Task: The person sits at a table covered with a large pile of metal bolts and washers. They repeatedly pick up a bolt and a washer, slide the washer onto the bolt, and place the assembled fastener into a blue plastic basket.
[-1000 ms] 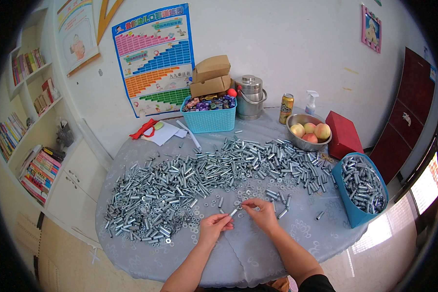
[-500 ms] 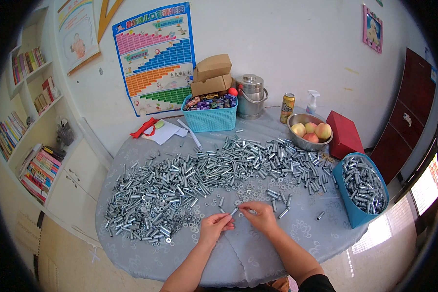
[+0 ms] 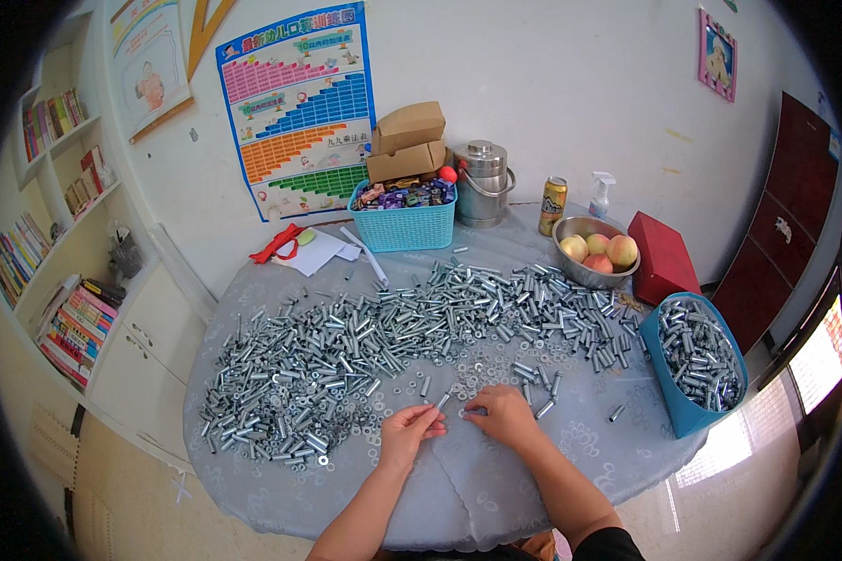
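Note:
Between the thumb and fingers of my left hand (image 3: 412, 434) is a small silvery expansion bolt (image 3: 443, 401), tilted with its upper end pointing away to the right. Just to its right, my right hand (image 3: 501, 414) is closed in a pinch, apart from the bolt. A small pale ring that looks like a washer (image 3: 463, 413) shows at its fingertips. Loose washers (image 3: 477, 369) lie flat on the cloth beyond both hands. A broad heap of metal bolts and sleeves (image 3: 365, 337) spreads behind them. Several separate bolts (image 3: 539, 379) rest beyond my right hand.
A blue basket full of metal bolts (image 3: 690, 425) stands at the right edge of the grey-covered table (image 3: 533, 496). Along the back are a light-blue basket (image 3: 402, 229), a steel pot (image 3: 482, 178), a can (image 3: 552, 206), a bowl of peaches (image 3: 575, 273) and a red box (image 3: 662, 252).
My right hand has drawn away from the bolt's end, slightly right and down toward the cloth. My left hand still holds the bolt, now tipped more upright and a little further left.

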Tool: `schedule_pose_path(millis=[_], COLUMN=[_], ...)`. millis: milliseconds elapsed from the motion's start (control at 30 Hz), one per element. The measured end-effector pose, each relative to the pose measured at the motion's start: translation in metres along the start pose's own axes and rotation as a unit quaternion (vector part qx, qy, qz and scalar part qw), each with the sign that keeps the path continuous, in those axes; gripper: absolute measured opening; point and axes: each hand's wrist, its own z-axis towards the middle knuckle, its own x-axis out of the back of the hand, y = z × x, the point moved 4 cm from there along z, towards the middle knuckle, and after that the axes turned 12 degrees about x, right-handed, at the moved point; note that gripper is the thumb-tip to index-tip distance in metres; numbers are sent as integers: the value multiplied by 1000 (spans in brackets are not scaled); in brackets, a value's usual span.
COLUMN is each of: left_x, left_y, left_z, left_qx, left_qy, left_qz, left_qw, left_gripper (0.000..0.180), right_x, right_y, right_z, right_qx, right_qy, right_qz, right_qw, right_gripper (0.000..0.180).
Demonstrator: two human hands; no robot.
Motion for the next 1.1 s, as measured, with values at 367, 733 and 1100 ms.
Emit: schedule_pose_path(millis=[367,733,1100], left_x=[-2,-7,-6], left_y=[-3,-4,-2], left_z=[-1,-3,-3], left_qx=[20,49,34], left_qy=[-24,-55,-73], left_qz=[32,56,-19], left_qw=[999,996,997], left_gripper=[20,20,24], right_x=[-2,-9,-7], right_y=[10,14,3], right_z=[-3,-4,0], right_qx=[-261,-256,-264], right_qy=[82,82,99], right_qz=[310,435,476], right_qw=[911,860,833], right_gripper=[11,17,23])
